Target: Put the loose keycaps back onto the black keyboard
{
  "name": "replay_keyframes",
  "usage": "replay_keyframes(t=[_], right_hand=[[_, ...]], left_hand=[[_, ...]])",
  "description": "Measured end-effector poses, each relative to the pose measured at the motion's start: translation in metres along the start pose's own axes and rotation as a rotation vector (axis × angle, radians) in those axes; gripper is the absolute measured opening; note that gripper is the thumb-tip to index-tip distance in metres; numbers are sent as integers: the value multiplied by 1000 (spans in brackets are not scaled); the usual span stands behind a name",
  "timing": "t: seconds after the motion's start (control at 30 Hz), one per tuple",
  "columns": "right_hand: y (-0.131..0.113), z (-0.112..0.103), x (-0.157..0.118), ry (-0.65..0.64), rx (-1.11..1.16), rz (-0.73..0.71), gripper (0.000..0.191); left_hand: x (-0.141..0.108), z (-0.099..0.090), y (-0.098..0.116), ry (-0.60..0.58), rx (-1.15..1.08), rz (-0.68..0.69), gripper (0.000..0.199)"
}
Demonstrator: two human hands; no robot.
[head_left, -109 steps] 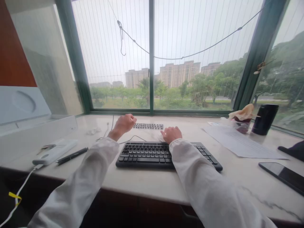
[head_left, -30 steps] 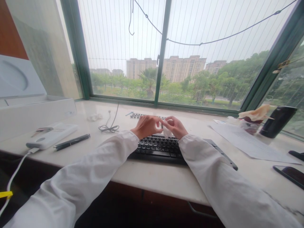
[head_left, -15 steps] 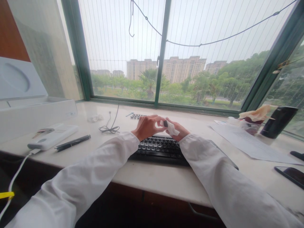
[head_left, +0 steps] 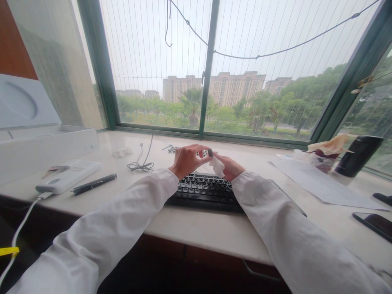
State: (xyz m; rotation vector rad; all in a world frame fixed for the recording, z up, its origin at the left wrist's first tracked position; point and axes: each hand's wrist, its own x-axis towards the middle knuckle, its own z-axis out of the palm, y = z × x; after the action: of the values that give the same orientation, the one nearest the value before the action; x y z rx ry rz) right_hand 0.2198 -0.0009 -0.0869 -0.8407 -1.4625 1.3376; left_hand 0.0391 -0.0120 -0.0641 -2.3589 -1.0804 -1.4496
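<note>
Pinching black key [head_left: 210, 152] between thumb and finger of left hand [head_left: 186, 160]; gripping tissue [head_left: 217, 166] in right hand [head_left: 232, 167], just right of key, near keyboard [head_left: 205, 197].

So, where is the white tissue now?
Near the middle of the head view, the white tissue is in the right hand, beside the small black piece in the left hand.

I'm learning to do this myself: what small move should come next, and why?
Probably bring the white tissue against the small black piece and wipe it: the left hand pinches that piece, and the right hand holds the tissue close beside it.
</note>
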Motion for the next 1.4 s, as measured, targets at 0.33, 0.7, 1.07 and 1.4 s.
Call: replay_keyframes(t=[0.33,0.7,1.07,1.4], right_hand=[[-3,9,-3,185,73,-34,50],[3,2,-2,357,-177,-165,52],[2,1,-2,332,-379,-228,57],[1,5,-5,272,-214,-90,57]], left_hand=[[-1,0,-2,4,2,33,25],[-1,1,-5,-61,-5,23,31],[-2,4,-8,-89,37,5,38],[1,-1,-7,-105,85,-14,34]])
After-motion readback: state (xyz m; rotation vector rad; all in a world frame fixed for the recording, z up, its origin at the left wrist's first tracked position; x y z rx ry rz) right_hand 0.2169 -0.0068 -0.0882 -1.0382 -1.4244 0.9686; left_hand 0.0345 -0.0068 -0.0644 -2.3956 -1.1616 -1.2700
